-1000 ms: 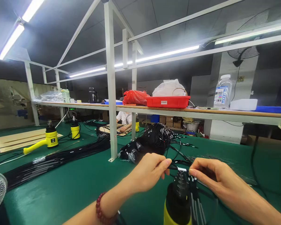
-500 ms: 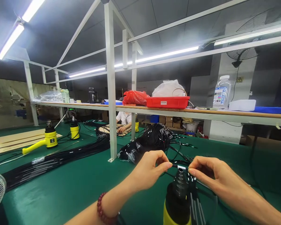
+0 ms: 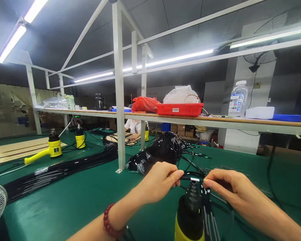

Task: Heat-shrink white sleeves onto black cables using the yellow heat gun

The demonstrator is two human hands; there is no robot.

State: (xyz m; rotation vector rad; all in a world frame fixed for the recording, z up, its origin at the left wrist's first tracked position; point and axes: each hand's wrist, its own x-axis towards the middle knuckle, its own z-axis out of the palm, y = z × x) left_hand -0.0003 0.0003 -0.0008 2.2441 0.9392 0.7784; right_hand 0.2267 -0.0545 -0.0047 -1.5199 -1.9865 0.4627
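Note:
Between my two hands a black cable [image 3: 185, 177] with a white sleeve [image 3: 195, 180] is stretched level, just above the nozzle of an upright yellow and black heat gun [image 3: 192, 206]. My left hand [image 3: 163, 180], closed, pinches the cable to the left of the sleeve. On the sleeve's other side my right hand [image 3: 230, 187] pinches the cable between thumb and forefinger. Behind and right of the heat gun hang more black cables [image 3: 209, 214] with white and grey ends. A large coiled bundle of black cables [image 3: 165, 150] lies beyond my hands.
Two more yellow heat guns [image 3: 55, 147] [image 3: 80, 139] stand at the left, near flat boards [image 3: 20, 149]. A long cable bundle [image 3: 62, 170] crosses the green table [image 3: 65, 207]. A metal post [image 3: 120, 100] carries a shelf with a red tray [image 3: 180, 109]. Another person [image 3: 134, 129] works behind.
The cable and sleeve have shifted very slightly, still over the nozzle. My right hand has moved a little to the right. The other person's hand has moved over the board.

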